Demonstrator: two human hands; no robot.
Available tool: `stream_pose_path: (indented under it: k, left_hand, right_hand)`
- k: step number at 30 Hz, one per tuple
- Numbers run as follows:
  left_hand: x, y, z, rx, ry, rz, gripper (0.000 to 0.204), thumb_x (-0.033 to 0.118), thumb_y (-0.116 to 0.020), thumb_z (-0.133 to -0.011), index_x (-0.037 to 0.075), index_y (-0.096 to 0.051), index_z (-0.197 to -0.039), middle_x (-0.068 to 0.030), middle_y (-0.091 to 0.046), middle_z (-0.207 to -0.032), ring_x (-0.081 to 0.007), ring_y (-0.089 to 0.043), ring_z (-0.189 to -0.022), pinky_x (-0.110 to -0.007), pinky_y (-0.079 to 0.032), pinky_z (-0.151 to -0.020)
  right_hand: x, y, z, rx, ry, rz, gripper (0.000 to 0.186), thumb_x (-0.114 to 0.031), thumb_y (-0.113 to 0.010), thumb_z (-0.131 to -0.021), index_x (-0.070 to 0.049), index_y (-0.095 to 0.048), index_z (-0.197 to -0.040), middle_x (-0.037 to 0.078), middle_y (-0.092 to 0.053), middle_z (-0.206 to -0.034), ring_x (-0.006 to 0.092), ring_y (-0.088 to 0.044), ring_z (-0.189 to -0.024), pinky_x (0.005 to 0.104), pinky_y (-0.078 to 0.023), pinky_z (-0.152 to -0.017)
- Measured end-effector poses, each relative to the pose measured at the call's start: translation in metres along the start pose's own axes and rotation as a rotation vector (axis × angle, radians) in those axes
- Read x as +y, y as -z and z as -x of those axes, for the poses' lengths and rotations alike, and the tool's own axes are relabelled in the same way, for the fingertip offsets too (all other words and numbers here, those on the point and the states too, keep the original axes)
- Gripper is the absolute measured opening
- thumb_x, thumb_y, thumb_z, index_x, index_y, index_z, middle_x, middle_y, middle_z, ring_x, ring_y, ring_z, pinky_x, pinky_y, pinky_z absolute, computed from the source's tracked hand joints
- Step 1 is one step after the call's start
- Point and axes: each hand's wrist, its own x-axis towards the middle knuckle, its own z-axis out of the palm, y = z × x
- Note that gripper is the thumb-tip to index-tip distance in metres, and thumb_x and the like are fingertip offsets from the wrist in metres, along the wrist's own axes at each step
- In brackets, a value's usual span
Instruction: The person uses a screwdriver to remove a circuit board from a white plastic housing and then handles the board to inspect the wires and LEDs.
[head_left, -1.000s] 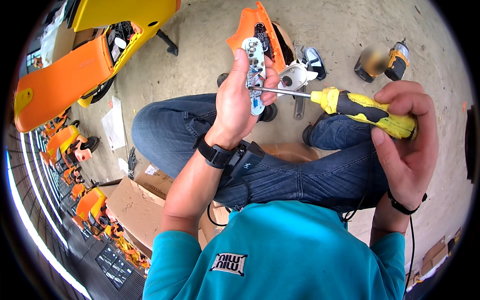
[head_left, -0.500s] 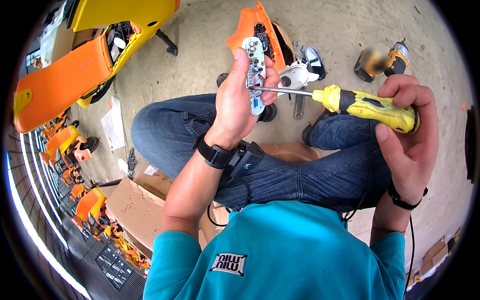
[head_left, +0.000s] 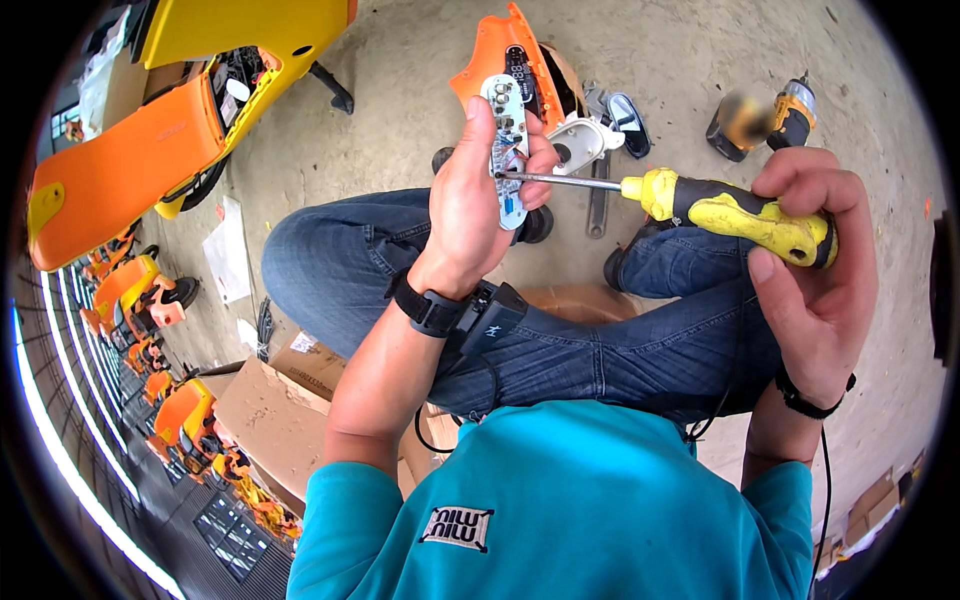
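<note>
The left hand (head_left: 464,205) holds up a narrow circuit board (head_left: 509,140) with rounded ends, its thumb along the left edge and its fingers curled round the right edge, clamped on it; the board stands lengthwise at the middle of the scene, beyond the knees, with small parts and thin wires on its face. The right hand (head_left: 815,270) has its thumb and fingers closed on the butt of a yellow and black screwdriver (head_left: 740,213); the shaft points left, crosses the board's near half and ends by its left edge; whether the tip touches a screw there is too small to tell.

On the floor (head_left: 405,130), just beyond the board, lies an orange panel (head_left: 487,60) with a dark display; to its right are a white shell (head_left: 596,143) and a mirror (head_left: 629,125), with a wrench (head_left: 598,210) nearer; at far right stand a drill (head_left: 793,115) and, beside it, 1 partly blurred yellow and black thing (head_left: 728,135); at far left is an orange and yellow scooter (head_left: 130,170).
</note>
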Motion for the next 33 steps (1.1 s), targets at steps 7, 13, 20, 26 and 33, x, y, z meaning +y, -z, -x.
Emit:
stream_pose_path:
  k: [7, 13, 20, 26, 33]
  left_hand:
    - [0.002, -0.001, 0.000, 0.001, 0.003, 0.011, 0.050, 0.048, -0.024, -0.101, 0.003, -0.048, -0.101, -0.0049, -0.048, -0.067, -0.0119, -0.040, -0.057, -0.025, -0.035, -0.055]
    - [0.002, -0.002, 0.000, -0.018, 0.001, 0.016, 0.050, 0.047, -0.024, -0.101, 0.003, -0.048, -0.101, -0.0051, -0.049, -0.067, -0.0121, -0.040, -0.057, -0.025, -0.035, -0.055]
    - [0.003, 0.000, -0.001, 0.022, 0.007, 0.026, 0.050, 0.047, -0.025, -0.101, 0.003, -0.049, -0.100, -0.0052, -0.050, -0.068, -0.0121, -0.041, -0.057, -0.025, -0.035, -0.055]
    - [0.002, 0.001, 0.000, -0.006, -0.003, 0.030, 0.050, 0.046, -0.025, -0.101, 0.003, -0.050, -0.101, -0.0061, -0.049, -0.069, -0.0129, -0.041, -0.057, -0.026, -0.034, -0.054]
    - [0.001, 0.005, -0.001, -0.006, 0.005, 0.045, 0.051, 0.047, -0.026, -0.100, 0.002, -0.051, -0.101, -0.0063, -0.050, -0.070, -0.0132, -0.042, -0.057, -0.026, -0.035, -0.054]
  right_hand:
    - [-0.018, 0.008, 0.004, -0.008, -0.412, 0.027, 0.032, -0.024, -0.059, -0.091, -0.004, -0.052, -0.115, 0.005, -0.054, -0.102, 0.0090, -0.051, -0.083, 0.0200, -0.041, -0.068]
    - [0.007, -0.003, 0.003, 0.059, -0.054, -0.090, 0.029, -0.019, -0.058, -0.088, -0.005, -0.049, -0.112, 0.007, -0.052, -0.103, 0.0111, -0.052, -0.084, 0.0207, -0.042, -0.077]
    - [-0.019, 0.006, -0.001, -0.006, -0.444, 0.000, 0.036, -0.029, -0.061, -0.090, -0.003, -0.052, -0.114, 0.005, -0.055, -0.094, 0.0114, -0.052, -0.082, 0.0238, -0.043, -0.074]
    - [0.003, -0.005, 0.000, 0.102, -0.137, -0.171, 0.033, -0.017, -0.063, -0.087, -0.004, -0.051, -0.115, 0.004, -0.055, -0.096, 0.0123, -0.053, -0.089, 0.0234, -0.041, -0.081]
    - [-0.002, -0.001, 0.001, 0.040, -0.276, -0.046, 0.044, -0.024, -0.067, -0.085, -0.004, -0.049, -0.120, 0.005, -0.056, -0.097, 0.0146, -0.055, -0.090, 0.0251, -0.044, -0.081]
